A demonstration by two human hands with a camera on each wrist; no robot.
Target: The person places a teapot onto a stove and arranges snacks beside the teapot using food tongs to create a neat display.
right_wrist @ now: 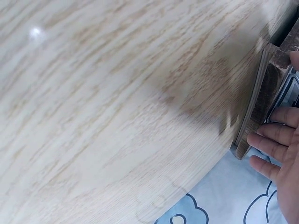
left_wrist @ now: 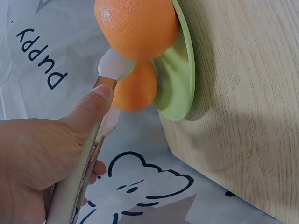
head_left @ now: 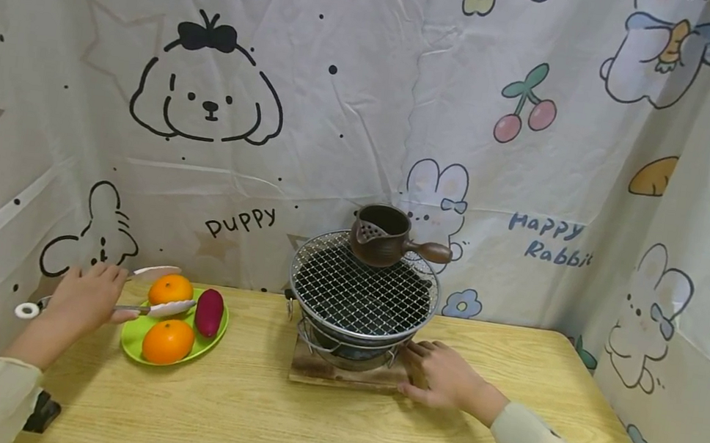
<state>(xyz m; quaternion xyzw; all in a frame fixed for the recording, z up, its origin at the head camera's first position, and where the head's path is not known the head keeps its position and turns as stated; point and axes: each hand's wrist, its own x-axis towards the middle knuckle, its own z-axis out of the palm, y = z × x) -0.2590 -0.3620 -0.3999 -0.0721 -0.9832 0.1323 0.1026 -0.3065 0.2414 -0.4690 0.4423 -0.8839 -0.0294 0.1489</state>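
Note:
My left hand (head_left: 86,296) grips metal tongs (left_wrist: 77,186) with white tips, over a green plate (head_left: 217,341) at the table's left. The tips stand on either side of the farther, smaller orange (head_left: 171,289). A larger orange (head_left: 168,343) and a dark-red elongated item (head_left: 208,313), whose kind I cannot tell, share the plate. My right hand (head_left: 443,373) rests at the right side of the wooden board (head_left: 343,375), fingers extended beside its edge. On that board stands a round tabletop grill (head_left: 359,296) with a wire mesh top.
A brown side-handled teapot (head_left: 382,243) without a lid sits at the back of the mesh, its handle pointing right. The light wood table (head_left: 224,420) meets a patterned cloth (head_left: 343,102) hanging behind and along both sides.

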